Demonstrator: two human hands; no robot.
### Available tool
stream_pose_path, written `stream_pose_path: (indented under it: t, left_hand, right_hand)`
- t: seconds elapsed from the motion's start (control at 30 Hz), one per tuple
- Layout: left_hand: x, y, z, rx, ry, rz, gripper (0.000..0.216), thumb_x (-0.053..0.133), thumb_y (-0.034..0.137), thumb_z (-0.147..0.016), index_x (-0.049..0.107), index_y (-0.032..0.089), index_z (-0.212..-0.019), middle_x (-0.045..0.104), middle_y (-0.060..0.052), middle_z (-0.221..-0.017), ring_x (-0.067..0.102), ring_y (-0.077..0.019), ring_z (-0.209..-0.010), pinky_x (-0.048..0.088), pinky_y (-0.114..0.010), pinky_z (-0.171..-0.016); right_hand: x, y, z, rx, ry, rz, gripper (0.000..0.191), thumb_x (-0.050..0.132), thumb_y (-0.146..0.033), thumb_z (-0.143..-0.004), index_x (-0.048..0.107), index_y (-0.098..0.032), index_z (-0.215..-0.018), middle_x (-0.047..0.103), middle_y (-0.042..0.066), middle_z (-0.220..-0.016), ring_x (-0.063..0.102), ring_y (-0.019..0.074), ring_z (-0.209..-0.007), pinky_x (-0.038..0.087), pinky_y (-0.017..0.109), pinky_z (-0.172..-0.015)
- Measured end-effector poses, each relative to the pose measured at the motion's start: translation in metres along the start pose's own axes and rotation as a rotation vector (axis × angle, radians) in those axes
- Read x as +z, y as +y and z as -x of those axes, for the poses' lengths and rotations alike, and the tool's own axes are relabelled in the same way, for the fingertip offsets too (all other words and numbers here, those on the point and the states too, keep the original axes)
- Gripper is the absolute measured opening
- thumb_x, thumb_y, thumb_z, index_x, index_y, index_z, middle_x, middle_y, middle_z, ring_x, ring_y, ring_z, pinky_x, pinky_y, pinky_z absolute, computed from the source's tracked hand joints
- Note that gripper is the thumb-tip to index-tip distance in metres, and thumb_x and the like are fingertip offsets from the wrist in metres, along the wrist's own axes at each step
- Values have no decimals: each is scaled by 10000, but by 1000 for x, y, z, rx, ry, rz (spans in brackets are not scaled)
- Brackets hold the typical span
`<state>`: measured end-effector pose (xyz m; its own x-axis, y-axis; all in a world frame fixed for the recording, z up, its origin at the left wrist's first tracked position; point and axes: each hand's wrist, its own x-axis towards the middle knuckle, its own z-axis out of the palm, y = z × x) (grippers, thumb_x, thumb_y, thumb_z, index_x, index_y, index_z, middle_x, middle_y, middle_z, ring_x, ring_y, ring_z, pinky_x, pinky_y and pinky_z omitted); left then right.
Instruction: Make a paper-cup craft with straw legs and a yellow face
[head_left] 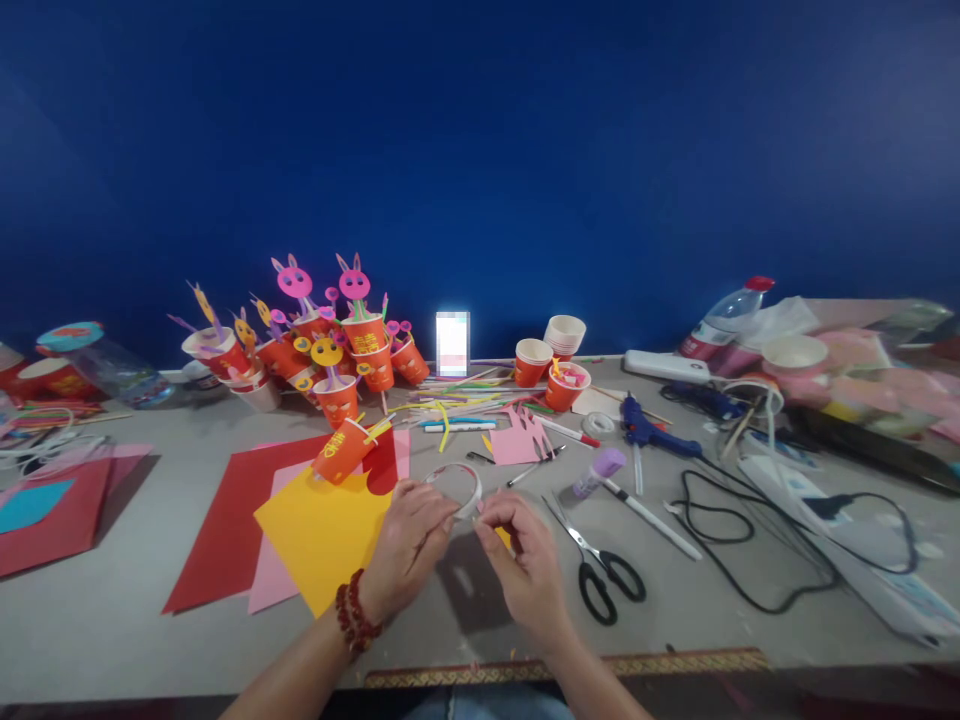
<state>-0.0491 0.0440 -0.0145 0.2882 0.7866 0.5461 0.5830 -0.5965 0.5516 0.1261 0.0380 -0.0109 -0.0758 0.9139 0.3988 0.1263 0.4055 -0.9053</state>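
My left hand (409,545), with a red bead bracelet on the wrist, and my right hand (525,565) meet just above the table's near middle. Both pinch a thin white paper strip (459,482) curled into a ring between them. A small yellow scrap shows behind my right fingers. Yellow paper (322,535) lies just left of my left hand, over pink and red sheets (232,520). An orange cup (343,450) lies tipped on the sheets.
Black scissors (604,575) lie right of my hands, with a glue stick (596,472), pens and a blue glue gun (649,428) beyond. Decorated orange cups (330,350) cluster at the back left. A black cable (750,560) and a power strip are at right.
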Motion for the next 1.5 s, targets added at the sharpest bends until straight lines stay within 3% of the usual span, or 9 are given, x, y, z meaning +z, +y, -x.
stream_pose_path:
  t: [0.13, 0.23, 0.3, 0.5, 0.63, 0.77, 1.0, 1.27, 1.5]
  left_hand:
    - [8, 0, 3, -70, 65, 100, 256, 438, 279, -991, 685, 221, -952, 755, -64, -900, 681, -212, -870, 509, -381, -860]
    - [4, -12, 5, -248, 121, 38, 306, 398, 297, -1005, 686, 205, -955, 750, -68, -891, 693, -205, -803, 544, -332, -720]
    - [-3, -25, 4, -295, 158, -19, 327, 361, 269, -1012, 679, 193, -1021, 742, -85, -913, 685, -230, -844, 532, -365, -749]
    - [-4, -42, -1, -184, -120, -302, 208, 488, 206, -956, 688, 208, -1013, 720, -83, -946, 635, -274, -902, 484, -470, -869]
    - [6, -22, 4, -93, -126, -368, 254, 544, 191, -914, 630, 190, -1154, 666, -131, -1121, 586, -313, -1061, 444, -532, -980]
    - [15, 4, 13, 187, -409, -250, 331, 549, 159, -896, 589, 213, -1221, 664, -93, -1153, 569, -283, -1118, 388, -519, -1081]
    - [24, 11, 16, 131, -495, -274, 351, 587, 220, -897, 573, 169, -1244, 622, -114, -1205, 536, -299, -1136, 440, -499, -1037]
    - [25, 12, 19, 109, -506, -276, 344, 590, 231, -903, 588, 163, -1240, 624, -104, -1193, 538, -291, -1146, 395, -499, -1085]
    - [29, 8, 23, 160, -504, -277, 387, 566, 260, -935, 558, 160, -1309, 617, -81, -1347, 524, -274, -1225, 310, -495, -1152]
  right_hand:
    - [-1, 3, 6, 14, 25, -49, 132, 569, -255, -936, 601, -231, -810, 610, 6, -800, 602, 189, -818, 409, 413, -1014]
    - [-19, 11, 6, 87, 164, -94, 137, 579, -315, -939, 593, -233, -830, 601, 8, -826, 586, 176, -782, 481, 344, -878]
    - [-38, 19, 3, 174, 290, -105, 170, 599, -379, -923, 581, -229, -846, 606, 19, -862, 575, 171, -767, 495, 283, -738]
    - [-64, 35, -4, 423, -150, 124, 227, 662, -406, -821, 661, -183, -779, 654, 24, -698, 567, 184, -652, 457, 281, -615]
    - [-52, 37, -4, 384, -172, 273, 179, 610, -351, -838, 653, -199, -754, 662, 17, -690, 566, 187, -626, 436, 284, -598]
    - [-43, 43, 0, 372, -192, 328, 128, 587, -289, -847, 639, -215, -756, 691, 27, -720, 617, 204, -654, 462, 288, -606]
    - [-37, 47, 6, 320, -157, 486, 118, 573, -240, -854, 639, -215, -760, 716, 52, -785, 650, 235, -746, 476, 310, -662]
    - [-33, 50, 10, 221, -121, 640, 111, 600, -222, -863, 610, -214, -753, 698, 49, -772, 632, 254, -776, 438, 326, -693]
    - [-32, 53, 11, 143, -148, 708, 128, 594, -174, -883, 580, -207, -760, 683, 46, -760, 613, 250, -771, 424, 327, -697]
